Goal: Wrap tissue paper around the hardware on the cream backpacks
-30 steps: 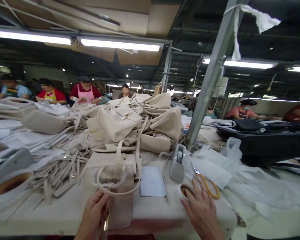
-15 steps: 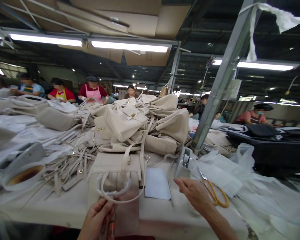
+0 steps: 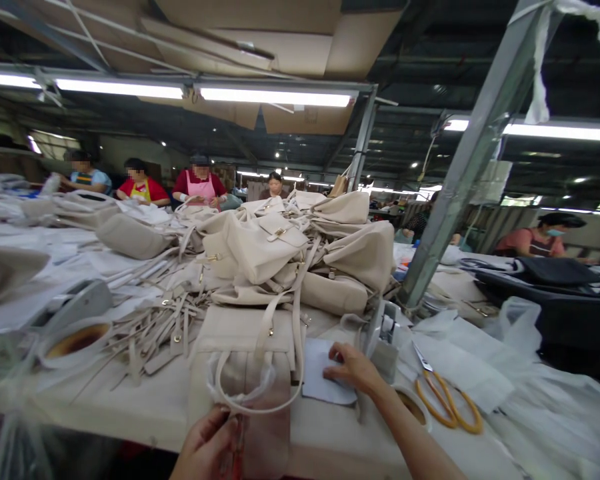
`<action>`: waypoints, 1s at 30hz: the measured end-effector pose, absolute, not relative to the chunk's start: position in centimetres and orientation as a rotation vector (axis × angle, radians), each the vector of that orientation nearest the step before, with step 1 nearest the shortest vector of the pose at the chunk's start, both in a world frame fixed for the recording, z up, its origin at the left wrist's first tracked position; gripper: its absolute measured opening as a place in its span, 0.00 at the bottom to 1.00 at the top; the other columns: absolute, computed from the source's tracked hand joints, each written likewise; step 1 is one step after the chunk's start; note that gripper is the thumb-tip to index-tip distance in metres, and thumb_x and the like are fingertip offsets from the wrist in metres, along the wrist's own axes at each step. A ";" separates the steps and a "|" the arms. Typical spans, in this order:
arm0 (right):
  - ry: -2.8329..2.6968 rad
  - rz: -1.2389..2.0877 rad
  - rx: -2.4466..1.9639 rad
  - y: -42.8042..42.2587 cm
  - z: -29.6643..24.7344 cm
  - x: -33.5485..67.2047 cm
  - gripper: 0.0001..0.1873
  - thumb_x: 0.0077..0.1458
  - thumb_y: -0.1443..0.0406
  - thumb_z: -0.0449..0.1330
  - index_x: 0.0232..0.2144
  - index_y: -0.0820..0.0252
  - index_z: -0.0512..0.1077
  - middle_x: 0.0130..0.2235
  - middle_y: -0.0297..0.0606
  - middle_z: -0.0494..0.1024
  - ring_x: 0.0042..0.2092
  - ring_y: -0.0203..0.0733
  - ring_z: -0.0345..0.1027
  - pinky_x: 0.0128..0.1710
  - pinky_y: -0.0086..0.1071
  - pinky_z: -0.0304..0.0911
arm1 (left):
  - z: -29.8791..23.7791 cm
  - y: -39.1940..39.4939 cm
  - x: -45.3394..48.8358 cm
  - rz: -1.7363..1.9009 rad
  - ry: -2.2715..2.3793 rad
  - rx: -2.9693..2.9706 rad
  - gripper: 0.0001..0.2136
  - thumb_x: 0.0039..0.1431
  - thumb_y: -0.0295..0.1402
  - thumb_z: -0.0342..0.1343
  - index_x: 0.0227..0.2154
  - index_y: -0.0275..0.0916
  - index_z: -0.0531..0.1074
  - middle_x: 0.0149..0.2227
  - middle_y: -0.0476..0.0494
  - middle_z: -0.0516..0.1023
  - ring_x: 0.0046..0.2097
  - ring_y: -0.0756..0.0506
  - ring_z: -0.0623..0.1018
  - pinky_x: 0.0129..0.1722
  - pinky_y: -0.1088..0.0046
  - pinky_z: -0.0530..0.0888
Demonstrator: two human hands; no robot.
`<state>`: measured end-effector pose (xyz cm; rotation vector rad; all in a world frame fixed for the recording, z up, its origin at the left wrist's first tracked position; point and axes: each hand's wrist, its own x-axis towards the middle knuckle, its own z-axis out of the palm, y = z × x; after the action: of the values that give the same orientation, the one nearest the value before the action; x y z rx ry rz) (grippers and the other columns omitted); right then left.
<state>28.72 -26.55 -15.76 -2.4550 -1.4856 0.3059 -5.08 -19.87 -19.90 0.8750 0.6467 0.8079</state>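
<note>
My left hand (image 3: 211,440) is closed at the lower end of the looped handle (image 3: 253,408) of a beige handbag (image 3: 233,337). A slim reddish thing (image 3: 237,450) shows beside its fingers, too blurred to name. Clear plastic wrap (image 3: 264,383) surrounds part of the handle. Over a pale sheet (image 3: 315,387) to the bag's right is my right hand (image 3: 353,370), its fingers curled in. Something small and dark shows between them; I cannot make it out. Behind this hand stands a grey tape dispenser (image 3: 384,337). A tape roll (image 3: 425,410) lies partly hidden by my right forearm.
Beige bags (image 3: 265,250) are heaped behind, with loose straps (image 3: 167,327) at left. Another tape dispenser (image 3: 80,307) stands at left. Orange-handled scissors (image 3: 447,403) and plastic sheets (image 3: 460,357) lie at right, near a metal post (image 3: 460,173). Several co-workers (image 3: 200,183) sit beyond.
My right hand has moved from in front of the tape dispenser leftward onto the pale sheet. My left hand stays by the handle. The view has turned slightly left.
</note>
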 end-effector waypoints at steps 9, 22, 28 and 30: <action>-1.634 0.053 -2.545 -27.1 -16.2 26.3 0.18 0.56 0.59 0.63 0.50 0.51 0.75 0.47 0.47 0.76 0.48 0.52 0.72 0.44 0.38 0.63 | -20.1 -19.7 -5.1 0.776 0.633 0.847 0.20 0.34 0.45 0.76 0.28 0.36 0.81 0.21 0.50 0.71 0.27 0.51 0.70 0.28 0.78 0.69; -1.626 -0.203 -2.341 -28.6 -16.1 25.4 0.12 0.63 0.67 0.54 0.35 0.54 0.78 0.49 0.41 0.78 0.51 0.46 0.72 0.50 0.36 0.63 | -18.8 -20.3 -5.0 0.755 0.571 0.851 0.18 0.35 0.43 0.76 0.26 0.37 0.80 0.23 0.48 0.73 0.24 0.53 0.69 0.25 0.78 0.66; -1.640 -0.169 -2.263 -29.4 -16.8 26.4 0.10 0.57 0.72 0.56 0.29 0.55 0.76 0.48 0.40 0.80 0.50 0.48 0.73 0.48 0.37 0.64 | -18.9 -20.4 -4.7 0.853 0.602 0.813 0.15 0.35 0.37 0.75 0.26 0.36 0.79 0.25 0.46 0.76 0.25 0.51 0.71 0.28 0.76 0.69; -1.634 -0.179 -2.243 -29.4 -16.9 26.6 0.10 0.57 0.72 0.56 0.30 0.55 0.75 0.49 0.41 0.80 0.51 0.50 0.73 0.48 0.40 0.64 | -18.8 -20.5 -4.7 0.854 0.613 0.835 0.13 0.36 0.34 0.74 0.26 0.36 0.79 0.26 0.45 0.77 0.25 0.50 0.72 0.28 0.75 0.70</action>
<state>26.61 -29.42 -16.86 -2.2432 -1.6335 -0.1793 -4.69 -20.47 -18.82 0.8351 0.6131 0.8544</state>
